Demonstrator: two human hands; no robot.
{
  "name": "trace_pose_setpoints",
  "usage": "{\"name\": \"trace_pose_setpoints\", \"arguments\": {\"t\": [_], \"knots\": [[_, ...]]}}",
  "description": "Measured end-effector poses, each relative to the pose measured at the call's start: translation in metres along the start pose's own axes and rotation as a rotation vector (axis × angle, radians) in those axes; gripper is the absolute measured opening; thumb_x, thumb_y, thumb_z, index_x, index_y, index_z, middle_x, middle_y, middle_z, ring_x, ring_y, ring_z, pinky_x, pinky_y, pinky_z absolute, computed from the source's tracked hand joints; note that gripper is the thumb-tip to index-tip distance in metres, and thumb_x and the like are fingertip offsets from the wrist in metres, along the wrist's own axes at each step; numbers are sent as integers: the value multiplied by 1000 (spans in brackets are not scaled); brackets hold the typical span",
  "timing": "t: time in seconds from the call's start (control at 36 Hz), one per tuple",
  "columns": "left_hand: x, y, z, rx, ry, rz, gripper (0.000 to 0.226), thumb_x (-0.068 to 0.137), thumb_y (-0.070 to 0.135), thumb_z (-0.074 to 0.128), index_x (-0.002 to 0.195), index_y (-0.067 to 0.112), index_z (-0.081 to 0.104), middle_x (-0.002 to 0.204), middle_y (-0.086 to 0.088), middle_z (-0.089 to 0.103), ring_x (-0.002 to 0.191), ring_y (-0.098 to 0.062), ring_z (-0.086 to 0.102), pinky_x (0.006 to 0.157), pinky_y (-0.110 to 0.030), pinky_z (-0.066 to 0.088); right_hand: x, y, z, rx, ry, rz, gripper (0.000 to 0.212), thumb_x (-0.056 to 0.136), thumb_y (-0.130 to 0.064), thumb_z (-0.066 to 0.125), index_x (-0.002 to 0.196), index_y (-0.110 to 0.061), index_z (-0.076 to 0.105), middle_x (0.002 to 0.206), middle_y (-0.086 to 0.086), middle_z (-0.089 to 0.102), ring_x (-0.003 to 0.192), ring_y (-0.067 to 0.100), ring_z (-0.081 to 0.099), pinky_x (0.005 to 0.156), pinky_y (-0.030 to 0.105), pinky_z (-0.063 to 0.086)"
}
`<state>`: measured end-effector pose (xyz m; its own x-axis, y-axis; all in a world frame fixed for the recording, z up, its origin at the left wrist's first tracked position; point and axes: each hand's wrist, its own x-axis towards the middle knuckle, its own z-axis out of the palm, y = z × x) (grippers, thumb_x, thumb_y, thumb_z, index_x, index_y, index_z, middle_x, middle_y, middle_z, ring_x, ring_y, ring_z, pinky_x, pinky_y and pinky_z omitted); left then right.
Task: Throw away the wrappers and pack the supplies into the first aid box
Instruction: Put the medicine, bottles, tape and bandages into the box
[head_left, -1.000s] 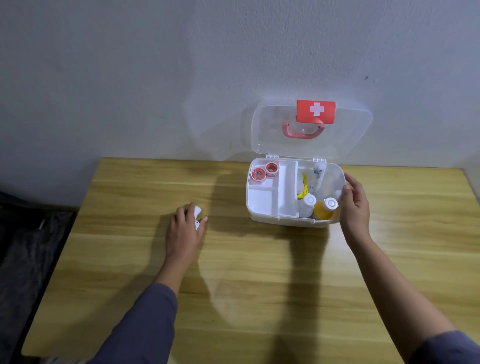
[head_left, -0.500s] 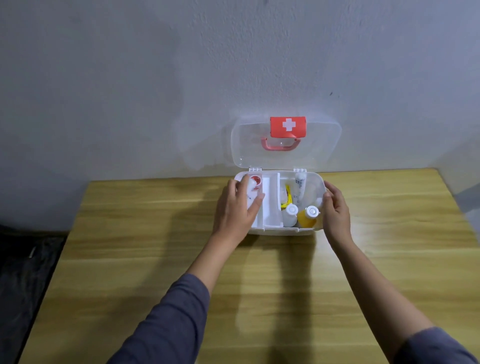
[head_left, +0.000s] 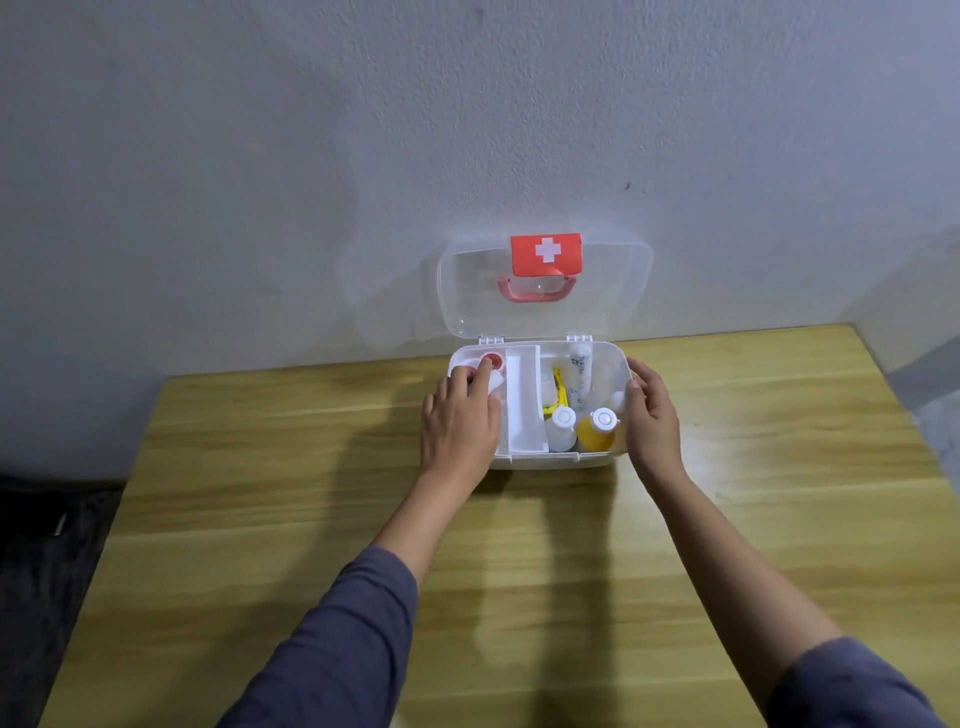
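Note:
The white first aid box (head_left: 545, 460) stands open at the table's far edge, its clear lid (head_left: 540, 317) with a red cross label leaning on the wall. My left hand (head_left: 457, 426) reaches into the box's left compartment with its fingers closed on a small white item (head_left: 496, 385), right beside two red-ringed tape rolls (head_left: 491, 359). My right hand (head_left: 652, 415) grips the box's right wall, fingers over the rim. The right compartment holds a white bottle (head_left: 562, 427), an orange bottle (head_left: 597, 430), a white tube (head_left: 580, 366) and a yellow item (head_left: 557, 392).
The wooden table (head_left: 519, 561) is pushed against a grey wall. A dark floor with dark cloth (head_left: 47, 545) lies off the table's left edge. The box's white middle tray (head_left: 524, 405) holds nothing that I can see.
My left hand picked the small white item off the table and carried it right into the box's left compartment. My right hand stayed on the box's right side. The view shifted.

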<state>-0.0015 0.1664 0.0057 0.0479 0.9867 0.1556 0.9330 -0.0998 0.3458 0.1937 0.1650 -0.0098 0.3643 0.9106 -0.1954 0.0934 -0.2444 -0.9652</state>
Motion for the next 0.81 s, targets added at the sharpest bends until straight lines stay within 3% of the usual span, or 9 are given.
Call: {"name": "trace_pose_setpoints", "arguments": {"t": [0.11,0.22,0.28,0.33,0.39,0.56,0.69,0.81], "knots": [[5,13,-6,-196,26,-74,39,92,15,40,131,15,46,112,-15,54,98,-36,52,77,-44,45,0,-1,-1,6,-3,-5,31,96,-19,37,121,-29,53,118,4,63,111,21,57,95,38,45],[14,34,-3,-324,-70,-167,49,95,14,36,144,11,27,138,-15,40,125,-31,37,101,-40,33,0,-2,-2,11,-15,-2,31,96,-18,37,121,-29,53,119,4,62,112,20,57,94,36,46],[17,43,0,-406,-141,-224,51,96,12,33,145,11,21,145,-12,31,131,-28,26,103,-35,27,1,-2,-2,9,-21,-4,31,96,-18,37,121,-28,53,120,4,62,112,20,57,91,32,46],[19,47,3,-472,-165,-234,52,95,11,34,145,12,22,143,-12,30,130,-28,27,99,-35,31,1,-3,-4,10,-29,-8,31,96,-17,38,123,-25,53,122,4,62,112,18,56,86,26,46],[17,47,8,-485,-177,-218,52,94,13,38,144,13,24,143,-12,29,130,-28,29,97,-35,33,2,-3,-5,19,-40,-8,31,97,-17,38,123,-24,53,122,4,61,112,18,56,85,24,44],[9,41,15,-447,-218,-200,55,96,20,39,146,13,18,156,-9,10,144,-22,7,111,-34,22,2,-4,-6,29,-56,-4,31,96,-16,38,122,-27,53,122,1,60,114,17,56,82,23,45],[5,40,12,-442,-202,-159,55,96,21,39,146,11,18,156,-7,10,144,-19,7,111,-30,19,2,-6,-7,10,-71,-12,32,96,-16,38,122,-28,52,123,1,60,113,18,56,90,30,47],[0,30,9,-446,-129,-69,51,95,19,43,142,7,29,147,-9,28,138,-18,20,111,-22,16,3,-11,-12,-27,-90,-44,33,96,-13,39,126,-19,52,126,2,58,114,17,54,87,23,44]]}}
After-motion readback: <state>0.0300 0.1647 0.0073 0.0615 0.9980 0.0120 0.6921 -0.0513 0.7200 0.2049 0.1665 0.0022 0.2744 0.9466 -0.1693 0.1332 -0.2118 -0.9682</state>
